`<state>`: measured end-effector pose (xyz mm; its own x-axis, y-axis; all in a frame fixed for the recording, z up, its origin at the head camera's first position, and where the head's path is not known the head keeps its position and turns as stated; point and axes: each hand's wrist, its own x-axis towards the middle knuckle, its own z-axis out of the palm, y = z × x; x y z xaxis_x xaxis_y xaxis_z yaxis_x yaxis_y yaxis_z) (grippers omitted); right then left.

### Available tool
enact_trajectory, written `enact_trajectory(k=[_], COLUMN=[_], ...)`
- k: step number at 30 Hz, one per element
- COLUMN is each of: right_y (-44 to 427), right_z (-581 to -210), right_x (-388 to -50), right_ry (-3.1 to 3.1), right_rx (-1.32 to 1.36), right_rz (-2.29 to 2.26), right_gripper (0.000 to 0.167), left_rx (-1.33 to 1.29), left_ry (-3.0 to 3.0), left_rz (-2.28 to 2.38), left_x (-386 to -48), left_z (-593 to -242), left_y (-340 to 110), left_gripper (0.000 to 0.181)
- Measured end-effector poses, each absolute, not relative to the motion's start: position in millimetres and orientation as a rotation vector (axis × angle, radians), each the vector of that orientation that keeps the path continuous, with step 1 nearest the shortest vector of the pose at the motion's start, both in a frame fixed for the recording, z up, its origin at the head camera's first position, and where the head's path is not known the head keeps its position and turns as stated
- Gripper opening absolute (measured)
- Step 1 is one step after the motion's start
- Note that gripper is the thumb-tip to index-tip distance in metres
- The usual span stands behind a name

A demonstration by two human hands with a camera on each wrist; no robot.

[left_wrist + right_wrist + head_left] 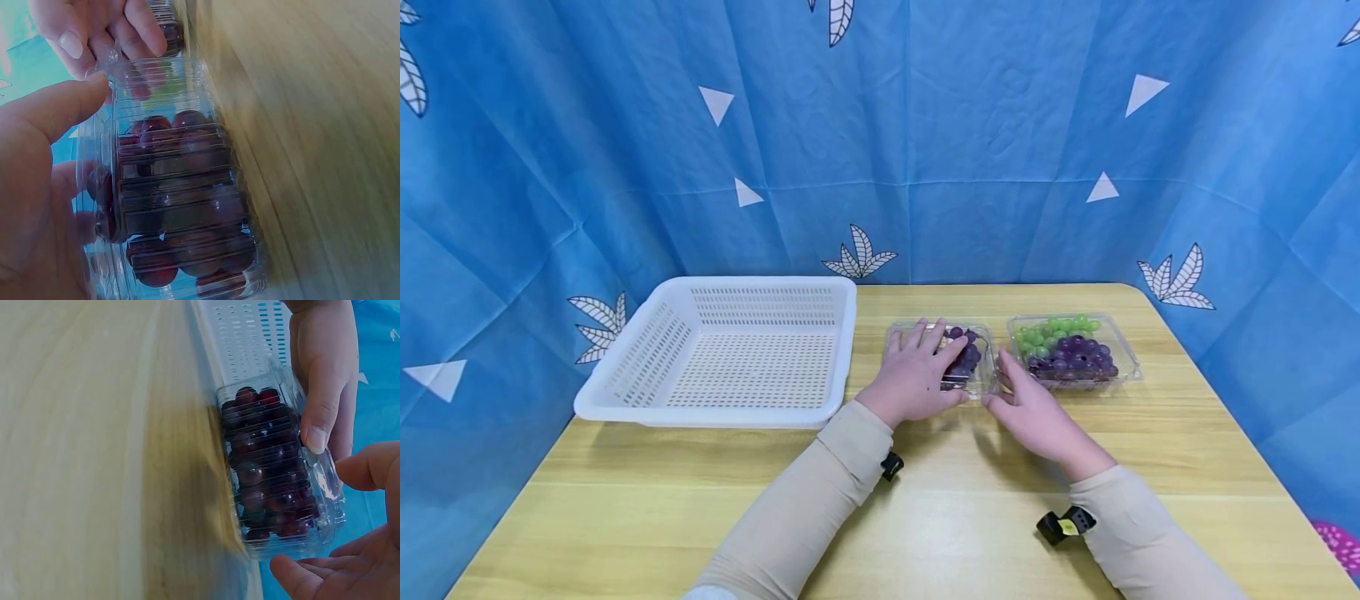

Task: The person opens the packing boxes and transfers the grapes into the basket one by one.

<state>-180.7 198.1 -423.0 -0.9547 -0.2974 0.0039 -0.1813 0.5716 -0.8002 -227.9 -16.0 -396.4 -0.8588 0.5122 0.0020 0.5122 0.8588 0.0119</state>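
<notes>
A clear plastic clamshell box [983,382] of dark purple grapes [968,357] sits on the table between the hands. My left hand [917,375] lies across its top with fingers spread and fairly straight; the thumb is along the near side. My right hand [1030,412] is at the box's right end, thumb and fingers apart, with fingertips close to or touching the corner. In the right wrist view the box [269,469] looks covered by its lid, with the left thumb on the rim. The ribbed side of the box [181,187] faces the left wrist camera.
To the right stands a second clear box [1123,350] with green grapes [1037,337] and purple grapes [1075,358]. A white slotted plastic basket [842,350] is at the left on the wooden table [925,533]. A blue patterned curtain [985,125] hangs behind and beside the table.
</notes>
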Motion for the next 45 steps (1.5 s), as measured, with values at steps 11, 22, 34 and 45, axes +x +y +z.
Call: enact_trajectory(k=[11, 22, 34, 45], right_y=[198.1, 197.3, 198.0, 197.6], right_z=[-428.4, -434.0, -440.9, -443.8], right_x=[-183.0, -184.8, -185.8, -187.3], right_ry=[2.692, 2.690, 2.691, 2.684], right_rx=[-0.383, -0.340, -0.309, -0.317], right_rz=[-1.307, -1.356, -1.381, -1.401], right_gripper=[0.088, 0.087, 0.088, 0.086], left_rx=[0.851, 0.842, 0.852, 0.871], left_ry=[3.044, 3.070, 3.078, 3.077], left_rz=[-0.008, -0.032, -0.106, -0.092], left_x=[-229.3, -229.3, -228.5, -229.4], left_z=[-401.0, -404.1, -405.0, -405.6], left_y=[-15.4, -12.6, -10.7, -12.3], left_gripper=[0.087, 0.082, 0.079, 0.076])
